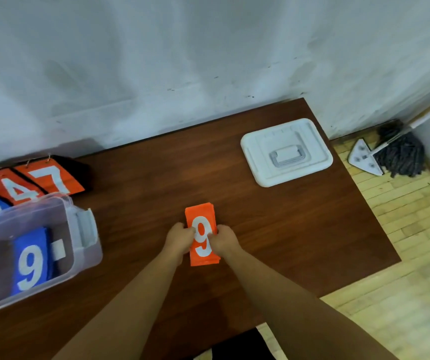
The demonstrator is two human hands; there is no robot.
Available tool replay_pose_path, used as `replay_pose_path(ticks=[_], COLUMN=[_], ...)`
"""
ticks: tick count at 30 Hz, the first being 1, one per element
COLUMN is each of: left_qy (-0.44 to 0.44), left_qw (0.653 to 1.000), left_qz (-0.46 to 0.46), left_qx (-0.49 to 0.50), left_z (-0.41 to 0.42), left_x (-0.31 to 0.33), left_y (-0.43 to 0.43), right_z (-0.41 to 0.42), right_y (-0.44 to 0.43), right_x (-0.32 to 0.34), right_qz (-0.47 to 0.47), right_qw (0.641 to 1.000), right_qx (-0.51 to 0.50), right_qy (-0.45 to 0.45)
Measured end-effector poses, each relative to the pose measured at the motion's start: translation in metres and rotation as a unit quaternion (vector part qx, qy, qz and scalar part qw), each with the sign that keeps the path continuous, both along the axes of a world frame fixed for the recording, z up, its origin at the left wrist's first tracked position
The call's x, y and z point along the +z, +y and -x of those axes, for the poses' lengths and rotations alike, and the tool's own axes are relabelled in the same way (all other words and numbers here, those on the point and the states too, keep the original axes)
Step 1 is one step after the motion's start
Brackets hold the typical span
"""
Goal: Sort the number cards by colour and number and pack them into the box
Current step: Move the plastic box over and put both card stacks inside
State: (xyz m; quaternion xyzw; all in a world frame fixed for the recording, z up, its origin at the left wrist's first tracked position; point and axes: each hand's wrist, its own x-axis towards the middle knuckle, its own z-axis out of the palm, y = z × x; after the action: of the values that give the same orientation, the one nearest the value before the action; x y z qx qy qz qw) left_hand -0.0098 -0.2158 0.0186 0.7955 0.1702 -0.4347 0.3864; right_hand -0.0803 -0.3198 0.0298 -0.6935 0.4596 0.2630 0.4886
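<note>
the orange card stack, 9 on top, lies on the table with its long axis running away from the person. the left hand and right hand pinch its long edges, fingers curled. the clear box sits well to the left, nearer the left hand, a blue 9 stack inside; its white lid lies far right, by the wall.

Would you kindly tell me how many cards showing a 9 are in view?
2. The orange card is held between the left hand and right hand; the blue card lies inside the clear box. Others may be hidden beneath them.
</note>
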Motion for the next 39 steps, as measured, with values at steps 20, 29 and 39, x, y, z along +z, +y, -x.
replay_pose_path(ticks=[20, 29, 39], left_qy=[-0.231, -0.186, -0.132], left_qw=[0.953, 0.958, 0.988], left_qz=[0.079, -0.010, -0.020], left_qx=[0.177, 0.217, 0.079], left_z=[-0.101, -0.108, -0.114], left_x=[0.141, 0.091, 0.044], left_y=[0.246, 0.317, 0.258], right_z=[-0.105, -0.118, -0.105], right_y=[0.158, 0.221, 0.186], right_x=[0.115, 0.091, 0.085], right_qz=[-0.072, 0.061, 0.036], right_qw=[0.976, 0.953, 0.973], right_qx=[0.044, 0.209, 0.162], right_qy=[-0.203, -0.209, -0.161])
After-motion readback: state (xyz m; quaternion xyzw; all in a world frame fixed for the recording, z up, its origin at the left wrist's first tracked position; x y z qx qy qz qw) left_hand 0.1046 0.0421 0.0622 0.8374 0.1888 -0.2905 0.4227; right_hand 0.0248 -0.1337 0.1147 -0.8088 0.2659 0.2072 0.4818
